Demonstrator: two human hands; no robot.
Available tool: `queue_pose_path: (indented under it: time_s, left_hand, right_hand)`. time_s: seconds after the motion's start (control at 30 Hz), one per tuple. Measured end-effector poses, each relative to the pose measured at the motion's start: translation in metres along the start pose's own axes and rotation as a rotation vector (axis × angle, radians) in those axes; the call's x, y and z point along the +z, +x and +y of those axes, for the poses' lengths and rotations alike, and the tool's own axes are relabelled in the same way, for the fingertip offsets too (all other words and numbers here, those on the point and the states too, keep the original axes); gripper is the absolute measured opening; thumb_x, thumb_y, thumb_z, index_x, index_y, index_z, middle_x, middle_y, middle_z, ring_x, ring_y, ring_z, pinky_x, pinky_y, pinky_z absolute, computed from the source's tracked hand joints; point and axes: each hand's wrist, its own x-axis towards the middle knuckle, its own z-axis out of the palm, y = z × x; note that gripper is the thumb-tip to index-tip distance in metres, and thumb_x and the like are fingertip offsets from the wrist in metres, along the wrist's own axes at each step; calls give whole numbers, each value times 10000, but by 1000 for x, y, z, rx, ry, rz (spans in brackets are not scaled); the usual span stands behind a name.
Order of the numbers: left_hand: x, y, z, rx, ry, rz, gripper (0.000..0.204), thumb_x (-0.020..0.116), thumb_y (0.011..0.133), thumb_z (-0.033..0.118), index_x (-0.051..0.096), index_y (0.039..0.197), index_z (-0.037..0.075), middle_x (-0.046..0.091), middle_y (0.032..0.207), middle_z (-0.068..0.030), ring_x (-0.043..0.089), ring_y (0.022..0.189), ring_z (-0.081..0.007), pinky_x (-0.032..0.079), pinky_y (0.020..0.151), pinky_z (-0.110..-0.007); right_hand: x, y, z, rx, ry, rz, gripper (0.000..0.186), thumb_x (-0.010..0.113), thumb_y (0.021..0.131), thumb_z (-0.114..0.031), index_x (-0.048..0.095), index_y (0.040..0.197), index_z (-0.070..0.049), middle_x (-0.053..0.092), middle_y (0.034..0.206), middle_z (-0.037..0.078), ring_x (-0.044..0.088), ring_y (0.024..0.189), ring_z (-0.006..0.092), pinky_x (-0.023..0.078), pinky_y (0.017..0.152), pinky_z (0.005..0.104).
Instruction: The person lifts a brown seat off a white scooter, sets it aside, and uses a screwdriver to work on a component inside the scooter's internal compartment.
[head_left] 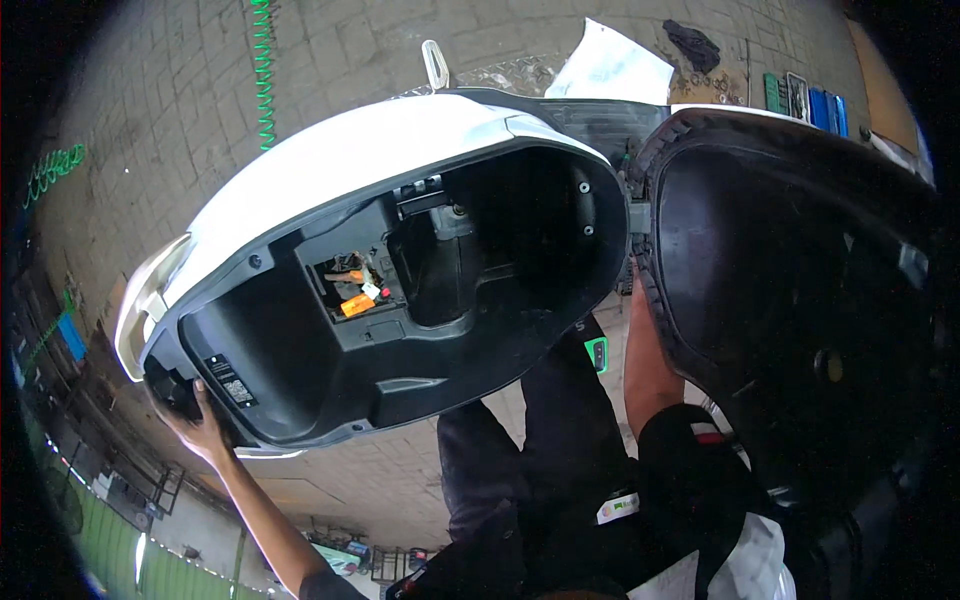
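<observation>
A white scooter (pixel 350 155) stands across the view with its black underseat storage tub (pixel 290 350) uncovered. The black seat (pixel 760 260) is tipped up on its hinge to the right, its underside showing. At the tub's left end my left hand (pixel 198 430) grips the scooter's tail, thumb over the rim and the other fingers mostly hidden. In the tub floor, a square recess (pixel 330 300) holds wires with an orange connector (pixel 356 305). My right forearm (pixel 650 350) reaches up behind the seat near the hinge (pixel 640 215); the hand itself is hidden.
Paved floor (pixel 340 50) surrounds the scooter. A coiled green hose (pixel 264 80) hangs at upper left. Beyond the scooter lie a white sheet (pixel 610 65), a dark cloth (pixel 692 45) and blue and green cases (pixel 828 110). My legs (pixel 570 410) are close against the near side.
</observation>
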Motion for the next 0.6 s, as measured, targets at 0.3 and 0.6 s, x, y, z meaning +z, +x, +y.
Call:
queue_pose_path:
  time_s: [0.3, 0.6]
  left_hand:
    - [9, 6, 37, 198, 176, 65, 871, 536, 896, 658, 309, 1553, 134, 213, 1616, -205, 235, 1468, -431, 171, 1192, -578]
    - [13, 6, 96, 164, -22, -208, 880, 551, 887, 636, 247, 1586, 195, 91, 1661, -162, 83, 1518, -415, 41, 1198, -614]
  right_hand:
    - [-26, -16, -8, -12, -157, 32, 472, 494, 975, -473, 623, 1267, -126, 669, 1156, 41, 630, 937, 232, 519, 821, 358]
    - [24, -197, 39, -262, -320, 438, 462, 495, 1010, -435, 620, 1259, -66, 658, 1183, 69, 632, 1012, 222, 489, 874, 323]
